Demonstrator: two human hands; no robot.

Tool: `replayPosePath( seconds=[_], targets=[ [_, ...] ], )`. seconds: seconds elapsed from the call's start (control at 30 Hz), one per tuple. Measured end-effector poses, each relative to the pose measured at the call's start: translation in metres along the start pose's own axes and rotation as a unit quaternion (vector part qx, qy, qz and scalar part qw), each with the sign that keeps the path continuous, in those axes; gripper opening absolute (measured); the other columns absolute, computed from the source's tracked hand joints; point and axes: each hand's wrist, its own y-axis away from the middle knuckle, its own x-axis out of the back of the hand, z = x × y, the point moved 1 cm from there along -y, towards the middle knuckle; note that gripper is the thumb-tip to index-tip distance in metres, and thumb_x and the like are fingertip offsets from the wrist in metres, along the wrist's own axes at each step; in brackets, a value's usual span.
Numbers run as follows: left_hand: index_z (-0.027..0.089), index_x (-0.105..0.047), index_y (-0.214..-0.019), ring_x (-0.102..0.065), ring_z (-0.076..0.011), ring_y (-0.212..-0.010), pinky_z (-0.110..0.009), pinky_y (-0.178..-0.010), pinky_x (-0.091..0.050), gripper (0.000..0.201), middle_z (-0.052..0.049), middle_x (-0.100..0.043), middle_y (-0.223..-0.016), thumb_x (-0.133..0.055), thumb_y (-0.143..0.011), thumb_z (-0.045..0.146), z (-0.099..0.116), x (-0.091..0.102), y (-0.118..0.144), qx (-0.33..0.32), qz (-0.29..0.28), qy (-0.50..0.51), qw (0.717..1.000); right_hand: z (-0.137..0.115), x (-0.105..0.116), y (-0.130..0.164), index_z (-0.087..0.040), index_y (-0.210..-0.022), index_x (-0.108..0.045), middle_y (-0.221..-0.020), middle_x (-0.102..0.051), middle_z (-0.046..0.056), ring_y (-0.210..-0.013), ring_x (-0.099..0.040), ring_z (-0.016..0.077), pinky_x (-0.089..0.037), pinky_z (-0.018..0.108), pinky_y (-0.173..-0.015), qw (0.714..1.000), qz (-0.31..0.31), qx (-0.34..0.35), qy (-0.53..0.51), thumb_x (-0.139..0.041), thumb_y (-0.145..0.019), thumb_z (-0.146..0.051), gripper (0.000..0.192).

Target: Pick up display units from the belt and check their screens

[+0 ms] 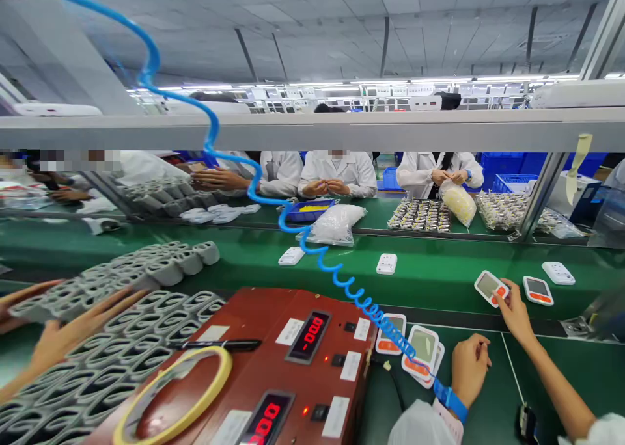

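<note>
The right hand (515, 311) pinches a white monitor unit (491, 287) at the near edge of the green belt (439, 282). The left hand (469, 367), closed and holding nothing, rests beside the stacked units (424, 350). The unit should probably go down flat, screen up, clear of its neighbour (537, 290).

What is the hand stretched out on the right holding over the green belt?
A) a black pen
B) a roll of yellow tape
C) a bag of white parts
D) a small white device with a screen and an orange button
D: the right hand grips the white device by its corner, screen and orange button showing, above the green belt.
</note>
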Motion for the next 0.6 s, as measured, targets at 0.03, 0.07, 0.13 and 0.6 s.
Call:
replayPosePath(
  seconds=[0.03, 0.07, 0.13, 0.6],
  targets=[
    [0.017, -0.068, -0.095, -0.059, -0.0120, -0.048, -0.020, -0.054, -0.044, 0.029, 0.000, -0.068, -0.059, -0.041, -0.086, 0.017, 0.000, 0.000, 0.000, 0.000, -0.001, 0.003, 1.000, -0.011, 0.002, 0.006, -0.017, -0.136, -0.037, -0.103, -0.063, 0.012, -0.084, -0.065, 0.0262, -0.055, 0.041, -0.075, 0.999, -0.010, -0.013, -0.049, -0.046, -0.088, -0.054, 0.061],
    [0.017, -0.068, -0.095, -0.059, -0.0119, -0.048, -0.020, -0.054, -0.044, 0.028, 0.000, -0.068, -0.059, -0.041, -0.086, 0.017, -0.001, 0.000, -0.001, -0.002, -0.002, 0.005, 1.000, -0.024, 0.005, 0.013, -0.020, -0.136, -0.038, -0.108, -0.063, 0.011, -0.088, -0.065, 0.0260, -0.056, 0.039, -0.073, 0.993, -0.024, -0.029, -0.111, -0.048, -0.088, -0.055, 0.060],
    [0.017, -0.068, -0.096, -0.059, -0.0118, -0.049, -0.020, -0.055, -0.044, 0.028, 0.000, -0.068, -0.059, -0.042, -0.087, 0.018, 0.000, 0.000, -0.001, -0.007, -0.001, 0.008, 1.000, -0.054, 0.013, 0.030, -0.025, -0.137, -0.041, -0.118, -0.061, 0.011, -0.093, -0.064, 0.0264, -0.058, 0.038, -0.070, 0.967, -0.053, -0.071, -0.240, -0.055, -0.086, -0.056, 0.062],
    [0.016, -0.067, -0.093, -0.058, -0.0110, -0.051, -0.020, -0.057, -0.043, 0.026, 0.001, -0.065, -0.061, -0.042, -0.088, 0.020, 0.013, 0.007, 0.004, -0.002, -0.022, -0.016, 1.000, -0.149, 0.064, 0.076, -0.028, -0.142, -0.040, -0.123, -0.059, 0.009, -0.096, -0.063, 0.0253, -0.058, 0.026, -0.060, 0.928, -0.070, -0.107, -0.350, -0.065, -0.083, -0.051, 0.069]
  ],
)
